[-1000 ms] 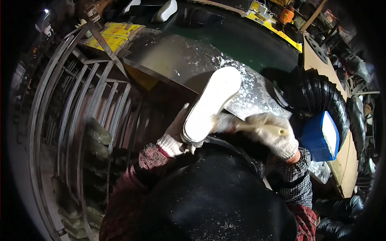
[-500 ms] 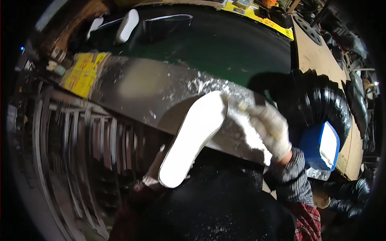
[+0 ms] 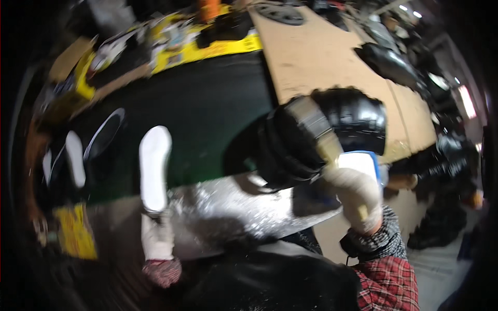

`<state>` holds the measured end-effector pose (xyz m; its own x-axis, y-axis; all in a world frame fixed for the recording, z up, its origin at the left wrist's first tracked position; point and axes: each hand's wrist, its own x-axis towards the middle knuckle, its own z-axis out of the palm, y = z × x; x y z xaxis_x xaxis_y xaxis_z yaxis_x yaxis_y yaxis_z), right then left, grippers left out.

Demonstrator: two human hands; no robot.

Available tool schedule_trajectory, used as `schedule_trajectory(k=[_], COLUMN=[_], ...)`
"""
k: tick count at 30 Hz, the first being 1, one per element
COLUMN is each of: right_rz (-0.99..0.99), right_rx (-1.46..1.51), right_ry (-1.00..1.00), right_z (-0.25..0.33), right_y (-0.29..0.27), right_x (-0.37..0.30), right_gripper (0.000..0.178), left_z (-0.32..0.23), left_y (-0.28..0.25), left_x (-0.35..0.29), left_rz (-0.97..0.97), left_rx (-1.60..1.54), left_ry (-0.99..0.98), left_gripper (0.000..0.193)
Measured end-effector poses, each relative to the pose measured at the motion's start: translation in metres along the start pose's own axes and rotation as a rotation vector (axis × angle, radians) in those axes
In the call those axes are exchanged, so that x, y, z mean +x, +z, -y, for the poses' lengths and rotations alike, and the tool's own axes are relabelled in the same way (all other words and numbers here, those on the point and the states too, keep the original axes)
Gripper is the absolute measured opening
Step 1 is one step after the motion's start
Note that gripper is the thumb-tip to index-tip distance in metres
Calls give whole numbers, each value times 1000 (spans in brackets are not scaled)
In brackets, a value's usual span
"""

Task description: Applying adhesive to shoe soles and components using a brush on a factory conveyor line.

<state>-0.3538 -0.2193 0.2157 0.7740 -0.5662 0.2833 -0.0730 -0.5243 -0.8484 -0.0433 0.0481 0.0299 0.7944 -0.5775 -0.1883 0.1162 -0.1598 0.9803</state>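
A white shoe sole (image 3: 155, 166) lies lengthwise over the dark green belt surface, its narrower end toward me. My left hand (image 3: 157, 236), in a pale work glove, is closed at that near end; the fingertips are partly hidden. On the right, my gloved right hand (image 3: 355, 194) is closed around what looks like a flat, beige-handled brush (image 3: 314, 120), blurred by motion. It hovers at a blue tub (image 3: 377, 165) with white contents, which the hand partly covers.
More white-edged soles (image 3: 75, 158) rest on the belt at left. A ribbed black shiny object (image 3: 353, 116) stands behind the tub. White residue coats the grey bench edge (image 3: 244, 207). Yellow printed sheets (image 3: 75, 233) and a tan board (image 3: 311, 62) border the belt.
The view has swung right. The sole has gone from above my lap out onto the belt with my left hand. My right hand has moved from beside the sole to the blue tub.
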Motion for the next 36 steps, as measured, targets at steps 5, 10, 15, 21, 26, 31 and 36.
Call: schedule_trajectory(k=[5,10,15,21,26,31,36], right_rz=[-808,-584,-449,-378,-614,-683,-606], right_rx=[-474,-1036,-465,-765,-762,60,-331], right_ry=[196,733,512,437,-177,157,73], right_z=[-71,-237,-215,-127,-69,-33,-67], right_y=[-196,-292,-228,-222,-181,-108,-84], right_x=[-39,-76,-3,-25,-131,-212,-198], right_gripper=[18,42,26,20,23,18,24], left_z=[-62,-43,-58,-66,-81,40,88], left_y=[59,192,256,203,144,-12,-58], left_x=[35,14,-15,-31,-83,-112,-193], left_rz=[5,722,447,450,300,219,-127], left_rx=[-905,-671,-384,-112,-729,-590,-314], left_ry=[-535,-727,-548,-198,-157,253,-71], left_gripper=[27,23,30,40,46,43,42])
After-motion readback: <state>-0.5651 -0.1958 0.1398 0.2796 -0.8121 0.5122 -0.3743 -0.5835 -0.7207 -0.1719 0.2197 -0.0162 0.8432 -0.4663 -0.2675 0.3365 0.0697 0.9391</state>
